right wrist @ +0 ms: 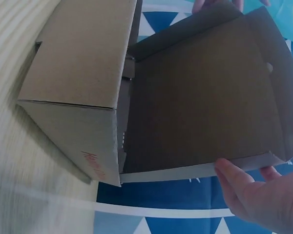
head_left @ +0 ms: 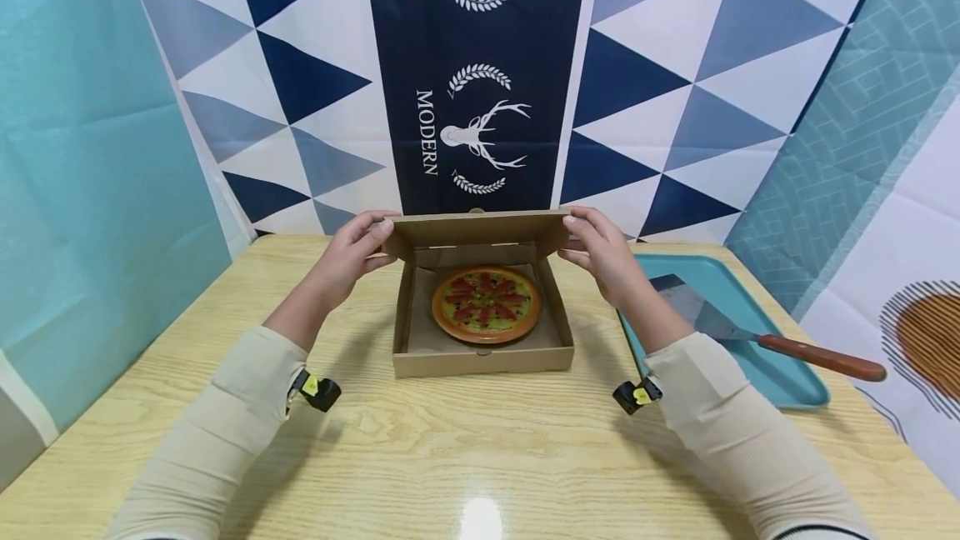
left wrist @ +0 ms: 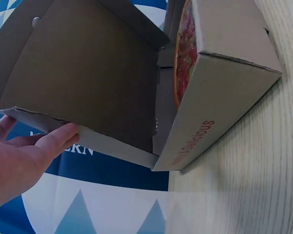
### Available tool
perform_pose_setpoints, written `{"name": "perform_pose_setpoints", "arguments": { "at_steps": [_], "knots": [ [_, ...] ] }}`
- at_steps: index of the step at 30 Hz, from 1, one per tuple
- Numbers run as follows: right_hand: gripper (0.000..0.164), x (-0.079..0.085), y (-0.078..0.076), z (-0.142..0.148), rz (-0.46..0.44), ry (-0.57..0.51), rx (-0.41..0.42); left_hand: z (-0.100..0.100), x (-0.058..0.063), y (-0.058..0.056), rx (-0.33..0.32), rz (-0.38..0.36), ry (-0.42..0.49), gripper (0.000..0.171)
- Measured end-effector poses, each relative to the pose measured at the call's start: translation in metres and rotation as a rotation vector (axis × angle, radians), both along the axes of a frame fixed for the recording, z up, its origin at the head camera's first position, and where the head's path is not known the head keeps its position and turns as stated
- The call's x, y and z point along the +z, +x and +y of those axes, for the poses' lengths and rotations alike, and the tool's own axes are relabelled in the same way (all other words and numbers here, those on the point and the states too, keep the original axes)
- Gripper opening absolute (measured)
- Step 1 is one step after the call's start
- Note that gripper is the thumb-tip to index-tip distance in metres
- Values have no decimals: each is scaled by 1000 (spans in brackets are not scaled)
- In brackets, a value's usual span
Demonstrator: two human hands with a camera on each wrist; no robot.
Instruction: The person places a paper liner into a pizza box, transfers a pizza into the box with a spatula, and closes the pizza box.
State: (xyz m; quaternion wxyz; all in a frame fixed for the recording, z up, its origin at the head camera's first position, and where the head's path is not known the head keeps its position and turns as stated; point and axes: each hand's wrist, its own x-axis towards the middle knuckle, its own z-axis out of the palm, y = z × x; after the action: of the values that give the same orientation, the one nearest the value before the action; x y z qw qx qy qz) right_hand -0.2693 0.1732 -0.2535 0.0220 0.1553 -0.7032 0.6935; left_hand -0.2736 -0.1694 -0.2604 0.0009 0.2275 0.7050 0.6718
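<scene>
A cardboard pizza box [head_left: 483, 361] stands on the table with its lid [head_left: 480, 229] raised. Inside lies a round pizza [head_left: 486, 304] with red and green topping and an orange-brown rim. My left hand [head_left: 352, 252] holds the lid by its left side, thumb on the near edge. At the opposite side, my right hand [head_left: 600, 252] holds the lid between thumb and fingers. In the left wrist view, fingers [left wrist: 58, 139] touch the lid's side flap. The right wrist view has the right hand [right wrist: 254, 192] at the other flap, some fingers hidden behind it.
To the right lies a blue-green tray [head_left: 787, 386], with a pizza server [head_left: 697, 307] resting across it. Its wooden handle [head_left: 821, 354] sticks out past the tray's right edge. A patterned cloth [head_left: 315, 82] hangs behind the wooden table [head_left: 465, 432].
</scene>
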Motion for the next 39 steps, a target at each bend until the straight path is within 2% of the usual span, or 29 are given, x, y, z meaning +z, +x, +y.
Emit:
{"name": "perform_pose_setpoints", "arguments": {
  "at_steps": [5,8,11,16,22,30,35,39],
  "knots": [
    [53,-2,2,1,-27,-71,13,0,-1,2,15,-17,18,47],
    [57,-3,2,1,-21,-77,4,1,-3,2,37,-23,4,45],
    [60,-6,2,2,6,-27,-3,1,-6,3,57,-18,-34,46],
    [56,-12,1,4,31,65,-20,-2,-10,5,79,25,-111,48],
    [53,-21,2,8,62,178,-47,-3,-16,7,161,45,-205,49],
    [51,-30,6,10,64,246,-91,-1,-27,10,197,24,-255,53],
    [53,-34,8,12,64,321,-94,1,-30,12,219,-2,-260,52],
    [52,-36,6,13,56,340,-98,2,-33,11,230,-9,-275,52]
  ]
}}
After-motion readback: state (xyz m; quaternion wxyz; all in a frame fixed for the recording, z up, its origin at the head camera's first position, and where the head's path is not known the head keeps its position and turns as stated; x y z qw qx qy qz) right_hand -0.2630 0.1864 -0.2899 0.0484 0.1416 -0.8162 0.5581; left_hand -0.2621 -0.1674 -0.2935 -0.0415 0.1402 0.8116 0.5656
